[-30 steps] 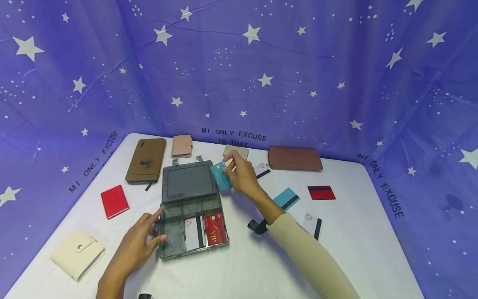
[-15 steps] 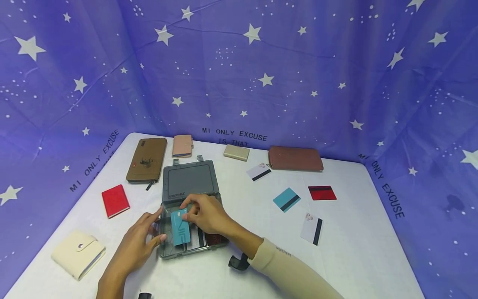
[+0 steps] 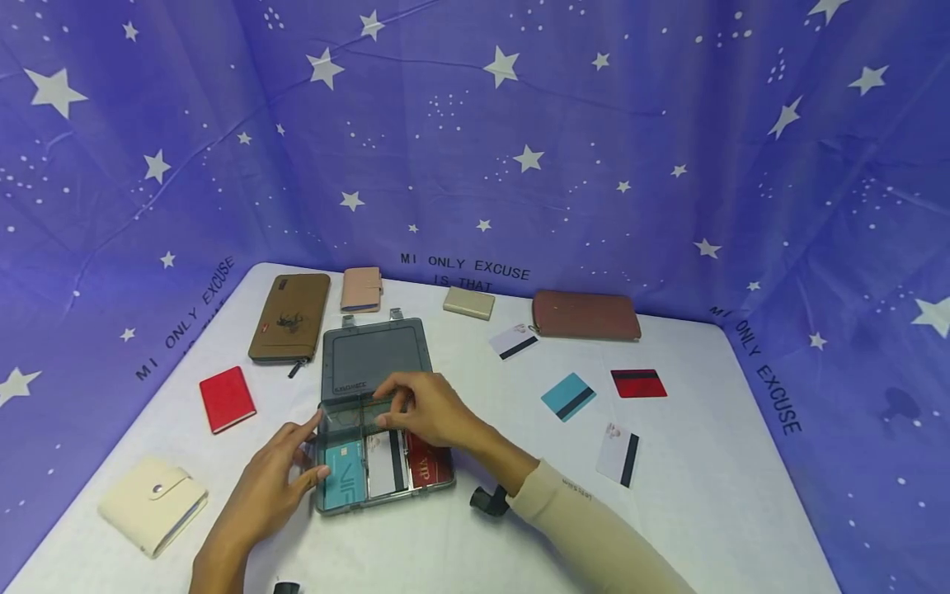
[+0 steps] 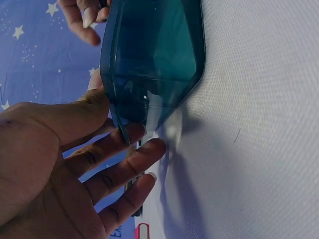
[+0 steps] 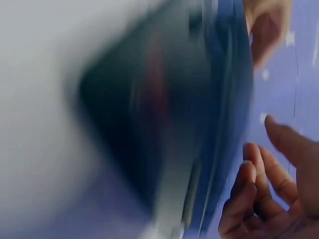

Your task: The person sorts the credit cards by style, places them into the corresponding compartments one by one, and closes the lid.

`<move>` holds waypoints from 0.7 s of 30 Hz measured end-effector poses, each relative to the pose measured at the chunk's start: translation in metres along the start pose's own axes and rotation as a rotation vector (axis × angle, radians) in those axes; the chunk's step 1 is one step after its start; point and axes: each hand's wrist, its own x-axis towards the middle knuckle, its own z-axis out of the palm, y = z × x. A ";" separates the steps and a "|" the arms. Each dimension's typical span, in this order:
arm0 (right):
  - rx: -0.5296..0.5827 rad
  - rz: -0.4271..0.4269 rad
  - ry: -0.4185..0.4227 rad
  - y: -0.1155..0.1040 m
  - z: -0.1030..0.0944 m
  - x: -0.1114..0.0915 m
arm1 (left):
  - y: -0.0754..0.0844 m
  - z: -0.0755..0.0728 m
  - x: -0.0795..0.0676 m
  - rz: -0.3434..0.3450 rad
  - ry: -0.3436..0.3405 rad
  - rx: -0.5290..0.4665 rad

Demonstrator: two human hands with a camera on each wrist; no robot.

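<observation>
A grey translucent plastic case (image 3: 377, 355) lies with its lid folded back. Its front compartments hold a blue card (image 3: 345, 474) at left, a white card (image 3: 383, 470) with a dark stripe in the middle, and a red VIP card (image 3: 430, 460) at right. My left hand (image 3: 270, 478) holds the case by its left wall, thumb at the rim and fingers along the outside, as the left wrist view also shows. Over the divider between the back and front compartments hovers my right hand (image 3: 426, 412), thumb and forefinger apart with nothing between them. The right wrist view is blurred.
To the right lie white cards (image 3: 618, 454), a blue card (image 3: 568, 397) and a red card (image 3: 639, 383). Several wallets and holders surround the case: brown (image 3: 289, 318), pink (image 3: 361, 289), beige (image 3: 468, 303), maroon (image 3: 586, 315), red (image 3: 227, 399) and cream (image 3: 153, 506).
My right hand carried the blue card from beside the lid to the front left compartment, let it go there, and drew back slightly to the right. The left hand stayed on the case.
</observation>
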 end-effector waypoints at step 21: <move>-0.363 0.223 0.072 0.128 -0.148 -0.005 | -0.006 0.002 -0.001 0.064 0.048 -0.006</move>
